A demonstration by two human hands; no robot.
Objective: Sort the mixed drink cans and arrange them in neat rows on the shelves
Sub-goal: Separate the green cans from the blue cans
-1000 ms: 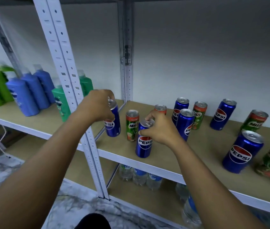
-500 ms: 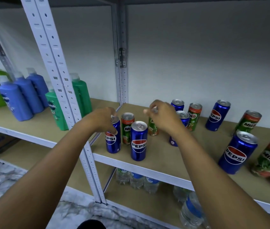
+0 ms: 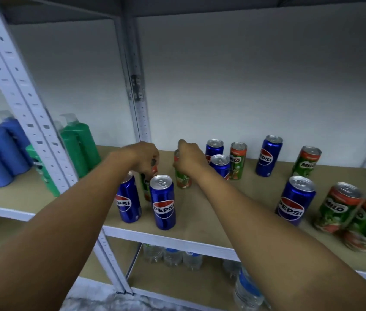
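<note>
Milo cans were in both hands on the shelf (image 3: pixel 200 223): the left hand (image 3: pixel 142 157) closed on one (image 3: pixel 146 187) behind two front Pepsi cans (image 3: pixel 163 202), the right hand (image 3: pixel 190 159) gripping another (image 3: pixel 183 178) beside it.

Blue Pepsi cans (image 3: pixel 163 202) & green Milo cans (image 3: pixel 237 160) upright, mixed on shelf (image 3: pixel 204 223).

I see my two bare forearms, no sleeves, watch or bands on either. My left hand (image 3: pixel 142 157) at eleven o'clock and right hand (image 3: pixel 190 158) at twelve wear no gloves or rings.
</note>
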